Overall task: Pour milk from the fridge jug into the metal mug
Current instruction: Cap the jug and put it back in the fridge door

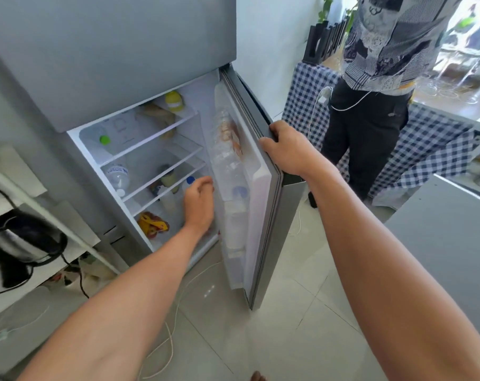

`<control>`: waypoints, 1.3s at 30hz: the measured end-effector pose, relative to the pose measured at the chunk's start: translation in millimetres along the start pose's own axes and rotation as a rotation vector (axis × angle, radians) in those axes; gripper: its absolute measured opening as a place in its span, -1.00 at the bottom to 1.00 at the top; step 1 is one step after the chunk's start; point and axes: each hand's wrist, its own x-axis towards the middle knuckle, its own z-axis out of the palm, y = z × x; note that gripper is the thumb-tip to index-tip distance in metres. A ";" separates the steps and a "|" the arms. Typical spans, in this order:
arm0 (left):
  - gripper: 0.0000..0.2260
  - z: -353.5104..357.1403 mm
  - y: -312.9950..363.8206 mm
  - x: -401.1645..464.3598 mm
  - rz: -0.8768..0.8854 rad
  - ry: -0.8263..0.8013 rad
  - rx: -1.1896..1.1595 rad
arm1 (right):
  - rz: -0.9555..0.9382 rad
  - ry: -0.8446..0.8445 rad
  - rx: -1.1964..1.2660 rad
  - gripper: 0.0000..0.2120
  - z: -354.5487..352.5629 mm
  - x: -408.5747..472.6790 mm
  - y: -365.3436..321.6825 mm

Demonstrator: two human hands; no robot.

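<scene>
The grey fridge [101, 64] stands with its lower door [263, 193] swung open. My right hand [285, 149] grips the door's outer edge. My left hand [199, 204] reaches inside onto a lower shelf, fingers curled at a white jug with a blue cap [189, 180]; most of the jug is hidden behind the hand, and I cannot tell whether the fingers close on it. No metal mug is in view.
Shelves hold water bottles [118, 174], a yellow jar [174, 101] and a red-yellow packet [152, 224]. Door racks hold clear bottles [227, 160]. A kettle [24, 237] sits at left. A person [370, 111] stands by a checked tablecloth [431, 149]. Cables lie on the tiled floor [288, 312].
</scene>
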 end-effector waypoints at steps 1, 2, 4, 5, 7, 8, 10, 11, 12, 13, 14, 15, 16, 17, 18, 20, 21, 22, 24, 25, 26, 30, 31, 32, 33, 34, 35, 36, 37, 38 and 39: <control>-0.78 -8.6 4.8 -0.1 0.021 0.008 0.016 | 0.003 0.002 0.001 -0.61 6.9 -1.5 -8.4; -0.78 -17.6 8.7 0.0 0.044 0.015 0.036 | 0.005 0.006 0.007 -0.64 14.1 -2.2 -16.1; -0.78 -37.5 9.5 2.0 0.062 0.029 0.071 | 0.006 0.047 0.040 -0.64 27.2 -3.6 -32.9; -0.77 -47.9 9.1 3.6 0.065 0.036 0.087 | 0.004 0.066 0.062 -0.63 32.7 -4.2 -40.9; -0.75 -68.7 8.7 7.0 0.051 0.060 0.092 | -0.019 0.089 0.096 -0.64 45.7 -2.8 -53.4; -0.75 -78.6 8.9 8.2 0.040 0.078 0.089 | -0.042 0.087 0.108 -0.63 52.4 -2.2 -58.5; -0.78 -97.6 9.6 10.9 0.019 0.104 0.091 | -0.090 0.069 0.135 -0.62 67.3 -0.1 -67.1; -0.80 -107.0 11.5 11.7 0.015 0.112 0.090 | -0.112 0.059 0.144 -0.61 75.3 1.2 -72.1; -0.82 -115.7 11.8 13.6 0.005 0.112 0.091 | -0.129 0.049 0.152 -0.62 82.6 1.6 -78.4; -0.82 -124.4 12.3 15.6 -0.001 0.111 0.093 | -0.140 0.041 0.159 -0.62 89.9 2.6 -85.1; -0.83 -133.1 11.8 18.8 -0.009 0.114 0.090 | -0.149 0.033 0.170 -0.63 96.7 4.0 -92.3; -0.82 -140.6 11.7 21.4 -0.017 0.122 0.089 | -0.152 0.027 0.185 -0.64 103.0 5.6 -99.3; -0.79 -147.7 12.3 23.6 -0.020 0.139 0.104 | -0.153 0.024 0.204 -0.64 108.9 7.5 -105.9; -0.75 -154.4 14.9 24.8 -0.024 0.163 0.131 | -0.155 0.020 0.226 -0.65 114.8 9.7 -111.9; -0.73 -160.4 17.7 26.5 -0.025 0.187 0.159 | -0.161 0.010 0.246 -0.65 120.4 12.4 -117.1; -0.72 -170.4 19.9 29.5 -0.017 0.217 0.187 | -0.193 -0.005 0.268 -0.66 132.7 20.9 -124.0; -0.72 -174.3 21.9 30.4 -0.003 0.232 0.185 | -0.220 -0.002 0.268 -0.66 139.4 26.2 -126.3; -0.72 -177.9 22.3 31.5 -0.007 0.247 0.158 | -0.260 0.006 0.261 -0.67 146.5 31.8 -127.8; -0.76 -184.1 23.6 32.0 -0.019 0.290 0.070 | -0.370 0.012 0.222 -0.70 161.6 43.1 -128.8; -0.76 -186.3 24.6 31.6 -0.024 0.319 0.036 | -0.436 0.006 0.195 -0.73 168.1 47.9 -128.5; -0.73 -187.9 25.5 31.6 -0.028 0.347 0.027 | -0.498 0.002 0.173 -0.79 173.8 52.3 -126.6; -0.74 -188.8 25.9 29.1 -0.049 0.396 0.050 | -0.742 0.002 0.073 -0.71 186.2 69.7 -114.1; -0.76 -187.7 28.0 28.3 -0.053 0.411 0.062 | -0.758 0.008 0.027 -0.66 189.2 75.3 -111.1; -0.74 -185.8 30.1 27.9 -0.055 0.430 0.088 | -0.728 0.019 -0.023 -0.60 189.7 78.8 -109.4; -0.68 -182.5 33.6 26.8 -0.043 0.451 0.122 | -0.663 0.023 -0.061 -0.54 189.9 82.7 -107.3; -0.64 -178.4 36.1 26.9 -0.022 0.469 0.153 | -0.602 0.022 -0.083 -0.49 188.9 86.6 -104.8; -0.61 -173.8 38.1 27.3 -0.008 0.489 0.178 | -0.570 0.007 -0.099 -0.45 188.1 90.5 -101.3; -0.60 -169.3 40.3 27.5 -0.003 0.514 0.198 | -0.575 -0.015 -0.123 -0.41 187.3 94.0 -97.8; -0.61 -165.1 41.8 28.8 -0.004 0.541 0.220 | -0.601 -0.033 -0.158 -0.38 186.1 97.0 -94.3; -0.61 -161.2 43.1 31.1 -0.016 0.567 0.241 | -0.627 -0.050 -0.197 -0.36 185.3 101.1 -91.1; -0.61 -158.1 43.6 34.7 -0.029 0.596 0.259 | -0.647 -0.060 -0.221 -0.34 184.6 105.3 -89.8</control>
